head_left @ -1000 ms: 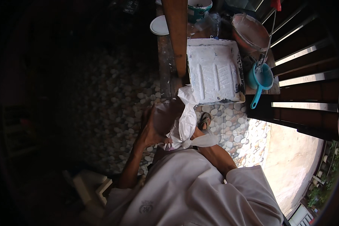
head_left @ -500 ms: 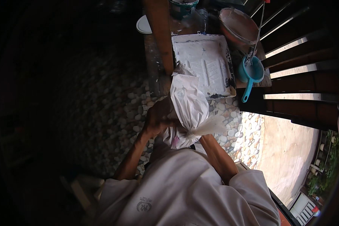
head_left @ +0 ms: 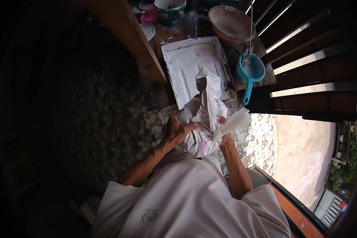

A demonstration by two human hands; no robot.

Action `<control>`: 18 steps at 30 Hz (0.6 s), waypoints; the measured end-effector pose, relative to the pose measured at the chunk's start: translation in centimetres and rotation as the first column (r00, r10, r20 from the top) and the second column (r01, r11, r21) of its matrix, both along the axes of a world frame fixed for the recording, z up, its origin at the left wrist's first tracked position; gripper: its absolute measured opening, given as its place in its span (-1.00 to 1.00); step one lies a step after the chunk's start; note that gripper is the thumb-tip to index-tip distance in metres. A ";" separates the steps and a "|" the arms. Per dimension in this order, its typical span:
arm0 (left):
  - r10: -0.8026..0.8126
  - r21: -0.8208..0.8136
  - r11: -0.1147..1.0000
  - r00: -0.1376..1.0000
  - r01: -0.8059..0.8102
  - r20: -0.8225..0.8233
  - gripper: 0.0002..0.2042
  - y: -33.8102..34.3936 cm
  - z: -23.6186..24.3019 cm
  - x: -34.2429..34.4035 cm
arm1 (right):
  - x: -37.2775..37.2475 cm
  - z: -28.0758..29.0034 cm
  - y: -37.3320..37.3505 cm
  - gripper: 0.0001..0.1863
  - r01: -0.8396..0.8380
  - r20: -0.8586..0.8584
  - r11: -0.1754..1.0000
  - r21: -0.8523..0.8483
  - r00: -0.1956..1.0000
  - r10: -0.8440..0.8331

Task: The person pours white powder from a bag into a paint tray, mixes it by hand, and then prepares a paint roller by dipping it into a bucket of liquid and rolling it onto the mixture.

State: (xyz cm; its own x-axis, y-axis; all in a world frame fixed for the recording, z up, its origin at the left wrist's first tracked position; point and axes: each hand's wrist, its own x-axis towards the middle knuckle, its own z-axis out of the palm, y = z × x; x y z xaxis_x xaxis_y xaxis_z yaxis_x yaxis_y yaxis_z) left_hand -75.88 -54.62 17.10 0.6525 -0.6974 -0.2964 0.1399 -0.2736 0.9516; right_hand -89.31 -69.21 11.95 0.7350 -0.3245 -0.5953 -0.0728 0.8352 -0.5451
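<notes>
A crumpled white plastic bag [head_left: 205,123], gathered into a knot on its right side with a pale tail, is held in front of my waist. My left hand [head_left: 179,129] grips its left side, thumb on top. On the right, my right hand [head_left: 225,138] closes around the bag beside the knot, partly hidden behind it. A pinkish stain marks the bag's lower part, and a loose flap of it rises over the front edge of a paint tray [head_left: 182,55] coated in white. What is inside the bag cannot be seen.
Right of the tray, a blue dipper [head_left: 251,71] holds pale liquid near a reddish basin [head_left: 231,25]. A paint bucket [head_left: 169,10] and a white lid [head_left: 148,31] stand behind. A wooden post [head_left: 141,43] rises at left; dark slats [head_left: 313,67] line the right.
The bag has turned in my hands, and its upper flap now sticks up. More of both hands shows around it. The view has shifted, so the tray and post appear tilted and further left.
</notes>
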 end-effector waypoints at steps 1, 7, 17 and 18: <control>0.049 0.039 0.998 0.998 -0.048 -0.030 -0.47 -0.7 -0.1 -0.6 | -0.2 -0.7 -0.4 -0.50 0.017 0.039 1.000 -0.008 0.999 -0.017; 0.030 -0.067 0.997 0.998 -0.033 -0.052 -0.30 -2.5 -2.0 -1.7 | -1.1 -2.8 -2.1 -0.51 0.076 0.218 0.996 -0.045 0.974 -0.065; -0.005 -0.098 0.992 0.744 -0.081 -0.668 -0.58 -4.4 -1.6 0.6 | -0.8 -3.0 -5.4 -0.52 -0.114 0.249 0.981 0.156 0.966 0.072; 0.005 -0.095 0.991 0.746 -0.091 -0.665 -0.58 -4.2 -1.7 0.4 | -0.5 -2.0 -5.8 -0.51 -0.146 0.123 0.989 0.038 0.982 0.140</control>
State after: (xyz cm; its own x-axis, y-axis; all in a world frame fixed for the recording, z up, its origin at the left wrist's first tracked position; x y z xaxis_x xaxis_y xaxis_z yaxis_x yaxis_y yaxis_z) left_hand -75.48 -58.83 15.40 0.3551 -0.7273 -0.5873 0.7566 -0.1454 0.6375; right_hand -89.86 -74.98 9.95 0.8389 -0.1850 -0.5119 -0.1295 0.8456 -0.5178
